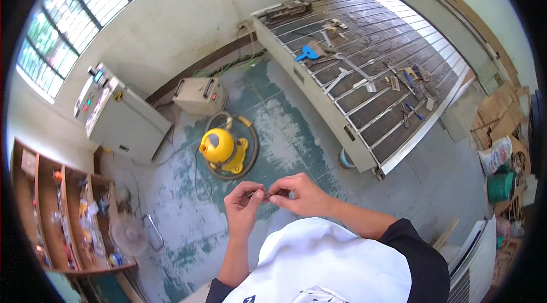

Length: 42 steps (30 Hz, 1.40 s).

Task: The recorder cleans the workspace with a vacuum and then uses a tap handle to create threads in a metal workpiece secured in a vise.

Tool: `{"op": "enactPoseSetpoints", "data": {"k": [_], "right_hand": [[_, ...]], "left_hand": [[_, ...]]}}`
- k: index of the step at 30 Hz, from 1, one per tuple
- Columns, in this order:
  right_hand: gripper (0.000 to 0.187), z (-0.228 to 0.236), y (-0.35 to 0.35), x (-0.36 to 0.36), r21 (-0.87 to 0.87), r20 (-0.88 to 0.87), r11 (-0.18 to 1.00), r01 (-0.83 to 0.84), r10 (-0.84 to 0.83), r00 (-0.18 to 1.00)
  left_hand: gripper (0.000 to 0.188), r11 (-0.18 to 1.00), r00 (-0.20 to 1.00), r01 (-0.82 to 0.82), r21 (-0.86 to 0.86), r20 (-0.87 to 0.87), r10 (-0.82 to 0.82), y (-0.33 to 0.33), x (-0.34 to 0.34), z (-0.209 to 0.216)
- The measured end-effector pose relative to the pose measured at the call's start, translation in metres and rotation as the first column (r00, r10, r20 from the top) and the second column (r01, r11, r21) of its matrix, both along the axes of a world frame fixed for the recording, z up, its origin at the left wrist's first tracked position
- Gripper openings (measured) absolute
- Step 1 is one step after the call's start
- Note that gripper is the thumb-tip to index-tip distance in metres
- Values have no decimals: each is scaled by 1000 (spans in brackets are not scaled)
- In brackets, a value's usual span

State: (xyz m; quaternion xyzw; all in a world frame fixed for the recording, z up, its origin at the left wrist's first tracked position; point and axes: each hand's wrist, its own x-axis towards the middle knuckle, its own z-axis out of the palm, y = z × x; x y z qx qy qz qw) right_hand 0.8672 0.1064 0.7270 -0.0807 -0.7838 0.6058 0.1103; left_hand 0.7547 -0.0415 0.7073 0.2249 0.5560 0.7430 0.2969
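My left hand [243, 206] and my right hand [299, 195] meet in front of my white shirt, above the floor. Both are closed in a pinch, thumb against fingers, with the fingertips nearly touching. Something small and dark seems to sit between them, too small to name. Beyond my hands, a yellow vacuum cleaner [222, 148] with a grey top stands on the floor, its dark hose [254, 152] curled around it.
A large slatted machine bed [364, 69] at the upper right carries wrenches, a blue scraper [308, 52] and scraps. A control cabinet [128, 123], a beige box [199, 97], wooden shelves [51, 212] and a fan [129, 233] stand left. Cardboard [500, 110] and a green bucket [499, 188] are right.
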Motion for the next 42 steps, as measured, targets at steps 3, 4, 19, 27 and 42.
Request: {"op": "enactPoseSetpoints", "data": {"k": [3,4,19,27,42], "right_hand": [[16,9,24,-39,29,16,999,35,-36,999],[16,9,33,-51,25,8,999,42,-42,999],[26,-199,328,-129,227,157,679,698,-733,662],[26,-289,549,-29,534,194,125,836,-981,22],[52,-285,712,161,883,318,174,436,-905,-282]], "left_hand": [[13,995,994,94,8,-60,-94,28,-48,2],[12,992,992,126,27,-36,-125,39,-63,3],[9,982,892,135,-134,447,-61,197,-195,-57],[9,941,833,37,-335,530,156,278,-262,-129],[6,828,841,327,-455,540,-35,470,-278,-114]]}}
